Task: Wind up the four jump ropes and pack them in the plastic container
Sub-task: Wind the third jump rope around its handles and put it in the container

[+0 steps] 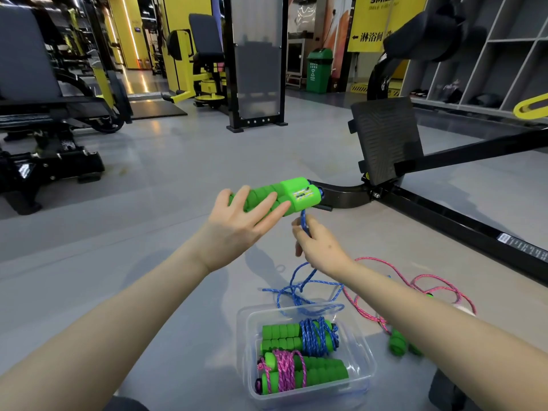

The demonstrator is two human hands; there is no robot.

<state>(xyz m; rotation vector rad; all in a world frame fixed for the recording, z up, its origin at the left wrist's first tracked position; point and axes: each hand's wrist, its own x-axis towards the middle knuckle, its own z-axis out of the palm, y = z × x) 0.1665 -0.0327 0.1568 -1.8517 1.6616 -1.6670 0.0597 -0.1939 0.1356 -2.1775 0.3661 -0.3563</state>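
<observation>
1. The left hand [237,226] holds a pair of green ribbed foam jump-rope handles [284,195] up above the grey floor [163,179]. Four fingers lie nearly straight and spread across the handles. The thumb is hidden behind them, so how it grips cannot be made out.
2. The right hand [317,247] is just below the handles' capped end. Its fingers are curled and pinch the blue braided rope [303,221] that hangs from that end. The fingertips are turned away from the camera.
3. Below the right hand the blue braided rope drops to the floor in loose tangled loops. Some strands lie over the far rim of the clear plastic container [367,369].
4. The container sits on the floor between the forearms. Inside it are two wound ropes side by side: a blue-wrapped bundle [296,336] at the back and a pink-wrapped bundle [311,372] in front, both on green handles.
5. A loose pink rope [415,280] sprawls on the floor to the right of the container. Its green handles [398,344] are blurred and partly covered by the right forearm.
6. The black frame of a gym machine [444,223] runs across the floor behind the hands, cut off at the right edge.
</observation>
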